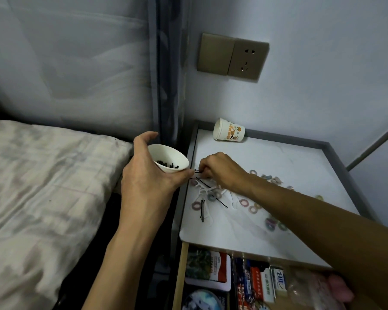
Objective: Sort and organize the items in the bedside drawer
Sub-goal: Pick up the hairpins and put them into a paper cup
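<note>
On nightstand (289, 166) | hair ties (243, 202) among bobby pins (202, 210); printed cup (229, 130) behind

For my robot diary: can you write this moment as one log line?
left grip: holds paper cup | right grip: pinches hairpins on nightstand top | drawer: open

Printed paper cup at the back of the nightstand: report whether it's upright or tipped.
Tipped: the printed paper cup lies on its side on the nightstand top, rim facing left.
</note>
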`<state>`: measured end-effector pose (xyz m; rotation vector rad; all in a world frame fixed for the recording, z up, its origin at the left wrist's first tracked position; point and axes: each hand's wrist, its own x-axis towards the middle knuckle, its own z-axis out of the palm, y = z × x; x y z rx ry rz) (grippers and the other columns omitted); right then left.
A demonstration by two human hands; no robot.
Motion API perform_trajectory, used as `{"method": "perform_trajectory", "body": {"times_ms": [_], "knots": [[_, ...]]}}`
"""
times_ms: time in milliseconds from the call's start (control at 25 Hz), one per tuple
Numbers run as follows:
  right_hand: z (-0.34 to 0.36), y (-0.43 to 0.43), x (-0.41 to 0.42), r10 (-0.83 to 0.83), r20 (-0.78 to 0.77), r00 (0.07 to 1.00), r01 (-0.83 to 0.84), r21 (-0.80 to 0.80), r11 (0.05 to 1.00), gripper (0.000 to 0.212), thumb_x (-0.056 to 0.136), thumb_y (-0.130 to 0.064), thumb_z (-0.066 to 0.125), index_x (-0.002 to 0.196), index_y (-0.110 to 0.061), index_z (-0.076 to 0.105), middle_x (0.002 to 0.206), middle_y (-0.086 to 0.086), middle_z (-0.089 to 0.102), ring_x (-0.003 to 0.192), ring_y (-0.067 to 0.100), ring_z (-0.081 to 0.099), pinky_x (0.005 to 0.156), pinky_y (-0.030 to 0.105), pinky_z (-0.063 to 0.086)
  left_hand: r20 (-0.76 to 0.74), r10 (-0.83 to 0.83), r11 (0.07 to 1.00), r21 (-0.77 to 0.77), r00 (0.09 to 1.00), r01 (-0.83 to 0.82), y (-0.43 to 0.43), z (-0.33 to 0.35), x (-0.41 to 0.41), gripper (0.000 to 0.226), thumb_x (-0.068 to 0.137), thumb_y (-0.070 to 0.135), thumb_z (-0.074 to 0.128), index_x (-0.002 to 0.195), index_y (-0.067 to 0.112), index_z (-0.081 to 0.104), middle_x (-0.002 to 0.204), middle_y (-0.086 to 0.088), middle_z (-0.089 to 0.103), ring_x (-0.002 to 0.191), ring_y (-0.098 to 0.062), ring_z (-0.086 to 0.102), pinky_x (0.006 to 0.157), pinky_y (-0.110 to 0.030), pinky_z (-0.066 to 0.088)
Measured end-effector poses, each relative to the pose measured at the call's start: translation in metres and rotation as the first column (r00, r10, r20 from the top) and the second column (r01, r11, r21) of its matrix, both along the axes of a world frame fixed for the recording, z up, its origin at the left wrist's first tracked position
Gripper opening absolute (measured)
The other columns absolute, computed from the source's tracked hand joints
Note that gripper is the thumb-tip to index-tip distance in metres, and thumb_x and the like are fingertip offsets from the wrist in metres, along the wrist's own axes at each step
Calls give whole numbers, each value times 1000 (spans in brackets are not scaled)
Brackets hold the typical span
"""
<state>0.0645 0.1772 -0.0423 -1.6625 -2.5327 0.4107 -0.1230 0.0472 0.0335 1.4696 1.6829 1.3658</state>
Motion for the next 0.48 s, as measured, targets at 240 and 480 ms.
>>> {"method": "perform_trajectory", "body": {"times_ms": [240, 480], "knots": [[-7, -1, -2, -28, 37, 999, 26, 53, 998, 9, 87, -22, 68, 92, -18, 74, 91, 4, 70, 85, 23, 63, 70, 31, 47, -1, 2, 1000, -10, 1000, -2, 3, -2, -1, 87, 59, 30, 91, 133, 27, 44, 110, 6, 58, 104, -16, 56, 79, -24, 40], [10, -7, 25, -172, 43, 984, 168, 90, 982, 13, 95, -21, 61, 96, -10, 68, 91, 9, 69, 82, 24, 63, 74, 35, 51, -4, -6, 1000, -11, 1000, 6, 2, -2, 1, 87, 60, 29, 91, 133, 27, 44, 108, 7, 56, 100, -13, 54, 77, -20, 37]]}}
